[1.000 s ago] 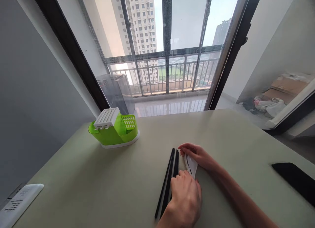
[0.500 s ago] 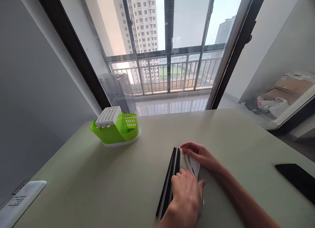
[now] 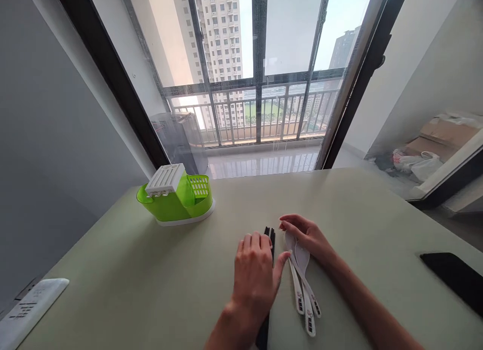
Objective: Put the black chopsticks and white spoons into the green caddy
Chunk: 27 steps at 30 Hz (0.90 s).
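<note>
Bare along the left hand [image 3: 252, 277], the right hand [image 3: 310, 237] and both forearms [image 3: 360, 287]. Slim at the wrists [image 3: 327, 255], with slender fingers [image 3: 255, 242] and rounded knuckles [image 3: 252, 257].

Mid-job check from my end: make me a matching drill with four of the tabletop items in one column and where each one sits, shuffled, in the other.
Items
1. white spoons
2. black chopsticks
3. green caddy
4. flat black object

Places
A. at the right edge of the picture, beyond the right forearm
B. partly hidden beneath the left hand
C. on the left side of the table, toward its window end
D. bowl ends at the right hand, handles pointing back toward the wearer

Pairs: 1-D, 2-B, 3-C, 4-A
</note>
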Available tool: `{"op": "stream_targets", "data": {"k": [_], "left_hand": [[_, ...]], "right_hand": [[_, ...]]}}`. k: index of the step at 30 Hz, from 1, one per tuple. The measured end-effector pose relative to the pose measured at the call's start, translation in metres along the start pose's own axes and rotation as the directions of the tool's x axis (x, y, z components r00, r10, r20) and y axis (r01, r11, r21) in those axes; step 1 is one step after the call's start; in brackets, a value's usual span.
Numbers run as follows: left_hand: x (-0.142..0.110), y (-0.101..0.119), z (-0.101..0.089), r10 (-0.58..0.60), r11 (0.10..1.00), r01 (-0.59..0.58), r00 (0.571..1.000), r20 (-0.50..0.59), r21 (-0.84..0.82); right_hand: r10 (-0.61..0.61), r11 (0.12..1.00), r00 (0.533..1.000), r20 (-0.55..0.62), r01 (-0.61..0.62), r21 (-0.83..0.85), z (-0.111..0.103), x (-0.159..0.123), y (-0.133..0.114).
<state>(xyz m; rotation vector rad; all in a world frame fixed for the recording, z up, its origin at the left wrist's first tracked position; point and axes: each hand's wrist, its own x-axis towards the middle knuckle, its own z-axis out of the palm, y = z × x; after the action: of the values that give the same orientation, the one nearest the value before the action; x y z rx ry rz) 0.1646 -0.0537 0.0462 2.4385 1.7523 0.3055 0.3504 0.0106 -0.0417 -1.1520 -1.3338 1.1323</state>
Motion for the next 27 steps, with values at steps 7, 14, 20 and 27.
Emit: {"op": "stream_targets", "data": {"k": [7,14,20,27], "left_hand": [[0.035,-0.121,-0.063,-0.023,0.982,0.147,0.715,-0.699,0.117],[0.055,-0.204,-0.099,-0.118,0.981,0.189,0.732,-0.671,0.034],[0.063,-0.178,-0.093,-0.138,0.983,0.183,0.788,-0.600,0.014],[0.083,-0.085,-0.067,0.050,0.998,-0.030,0.910,-0.412,0.054]], "right_hand": [[-0.023,1.000,0.912,-0.409,0.028,0.005,-0.011,0.009,0.025],[-0.045,0.997,0.910,-0.411,0.015,-0.076,-0.008,0.010,0.029],[-0.036,0.995,0.907,-0.419,-0.007,-0.101,-0.005,0.009,0.024],[-0.039,0.986,0.917,-0.398,-0.030,-0.164,-0.002,0.007,0.021]]}}
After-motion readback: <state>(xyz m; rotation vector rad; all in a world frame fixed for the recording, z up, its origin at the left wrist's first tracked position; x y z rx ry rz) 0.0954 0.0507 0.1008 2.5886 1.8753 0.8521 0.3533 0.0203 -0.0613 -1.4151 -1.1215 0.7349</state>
